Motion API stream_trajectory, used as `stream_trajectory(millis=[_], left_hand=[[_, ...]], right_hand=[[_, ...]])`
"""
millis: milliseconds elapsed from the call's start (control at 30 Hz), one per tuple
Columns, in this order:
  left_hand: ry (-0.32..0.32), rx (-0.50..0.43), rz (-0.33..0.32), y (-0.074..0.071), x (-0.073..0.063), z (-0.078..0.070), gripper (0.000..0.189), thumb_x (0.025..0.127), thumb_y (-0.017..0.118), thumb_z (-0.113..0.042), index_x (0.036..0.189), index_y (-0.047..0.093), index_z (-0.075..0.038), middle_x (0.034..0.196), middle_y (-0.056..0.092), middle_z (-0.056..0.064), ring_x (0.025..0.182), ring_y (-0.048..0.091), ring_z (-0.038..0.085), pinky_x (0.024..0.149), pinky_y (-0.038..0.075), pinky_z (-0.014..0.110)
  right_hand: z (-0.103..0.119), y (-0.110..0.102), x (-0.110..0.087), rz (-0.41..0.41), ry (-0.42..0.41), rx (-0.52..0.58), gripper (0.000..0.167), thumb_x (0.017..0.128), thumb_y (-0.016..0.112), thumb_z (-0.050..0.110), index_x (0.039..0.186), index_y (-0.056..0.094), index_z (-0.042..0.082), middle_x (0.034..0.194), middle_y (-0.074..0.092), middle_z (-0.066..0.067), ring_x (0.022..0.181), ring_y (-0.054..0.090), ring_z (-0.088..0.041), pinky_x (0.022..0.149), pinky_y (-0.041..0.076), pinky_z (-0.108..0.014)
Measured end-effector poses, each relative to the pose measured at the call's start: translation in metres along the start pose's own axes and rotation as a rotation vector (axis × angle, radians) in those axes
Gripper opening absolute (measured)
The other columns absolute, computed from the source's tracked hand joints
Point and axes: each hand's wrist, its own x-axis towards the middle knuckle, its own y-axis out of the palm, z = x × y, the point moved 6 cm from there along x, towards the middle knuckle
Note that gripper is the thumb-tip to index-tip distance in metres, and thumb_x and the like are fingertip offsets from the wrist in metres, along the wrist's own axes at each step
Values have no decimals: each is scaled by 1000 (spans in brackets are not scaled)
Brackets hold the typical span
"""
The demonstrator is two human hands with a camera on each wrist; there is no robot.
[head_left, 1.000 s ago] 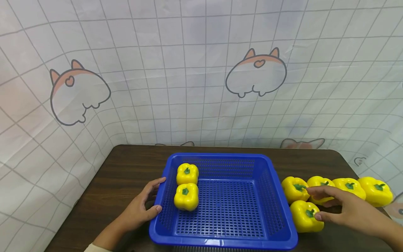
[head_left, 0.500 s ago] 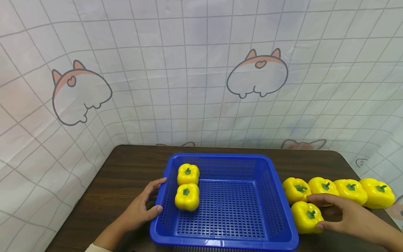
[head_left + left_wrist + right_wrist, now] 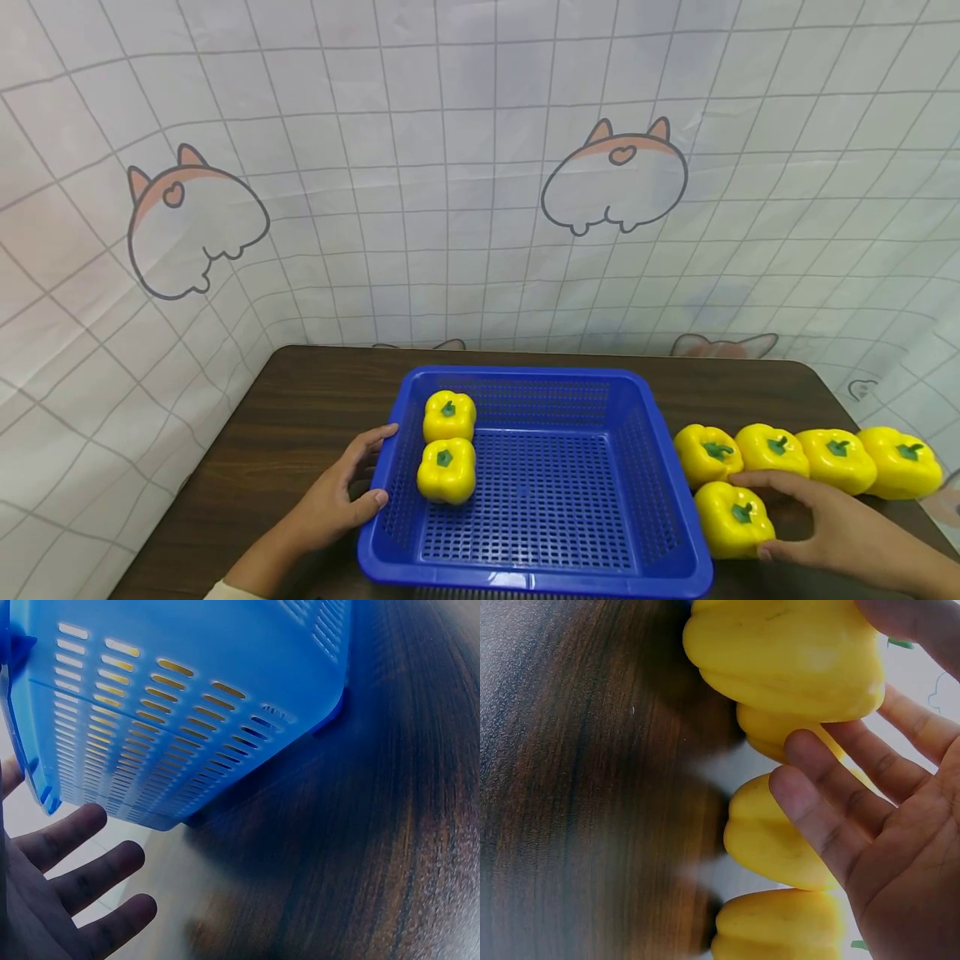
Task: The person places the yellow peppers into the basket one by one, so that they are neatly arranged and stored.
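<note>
A blue perforated plastic basket [image 3: 525,577] holds two yellow bell peppers, a rear one [image 3: 448,417] and a front one [image 3: 446,472], along its left side. My left hand [image 3: 330,492] rests at the basket's left rim, thumb and index fingertips against it. In the left wrist view the other fingers [image 3: 97,877] spread loosely beside the basket wall. Right of the basket, my right hand [image 3: 832,525] has thumb and index finger at opposite sides of the nearest loose yellow bell pepper [image 3: 731,521]. The remaining fingers [image 3: 817,802] extend behind this pepper.
Several more yellow bell peppers stand in a row behind the right hand, from one at the basket's wall [image 3: 705,454] to one at the far right [image 3: 900,467]. The dark wood table [image 3: 300,392] ends before a white gridded cloth [image 3: 480,275].
My right hand has lowered around the near pepper, its thumb shifting from the top face to the lower side. The left hand and basket stay in place.
</note>
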Motion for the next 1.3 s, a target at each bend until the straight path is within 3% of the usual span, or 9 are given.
stream_trajectory(millis=[200, 400, 733, 1067, 1300], left_hand=[[1, 4, 2, 0, 0, 0, 72, 93, 64, -21, 158, 32, -28, 140, 50, 21, 123, 56, 43, 87, 56, 50], [-4, -9, 10, 0, 1, 0, 73, 94, 64, -21, 158, 31, -28, 141, 49, 22, 123, 56, 43, 87, 56, 51], [16, -13, 5, -1, 2, -3, 72, 93, 64, -19, 158, 32, -25, 141, 50, 22, 122, 56, 44, 88, 55, 40], [17, -23, 12, 0, 2, -2, 72, 94, 64, -18, 158, 31, -25, 142, 48, 24, 123, 55, 45, 87, 56, 44], [18, -14, 10, 0, 1, -1, 72, 93, 63, -19, 158, 31, -25, 142, 49, 23, 122, 55, 43, 87, 55, 40]], right_hand=[[1, -1, -1, -10, -17, -14, 67, 79, 90, 22, 138, 60, 16, 132, 59, 20, 105, 62, 2, 81, 52, -15], [4, -5, 0, -31, 17, -52, 66, 78, 91, 24, 136, 62, 19, 128, 61, 19, 102, 62, 2, 78, 53, -17], [11, -22, -1, -62, 65, -52, 65, 79, 90, 18, 136, 60, 15, 116, 64, 16, 97, 62, 1, 75, 54, -18], [23, -43, 7, -122, 48, -20, 68, 76, 91, 9, 136, 60, 13, 130, 52, 29, 97, 64, 1, 72, 56, -20], [36, -58, 18, -140, 67, -41, 68, 77, 91, 11, 137, 60, 17, 130, 58, 24, 97, 65, -2, 74, 56, -21]])
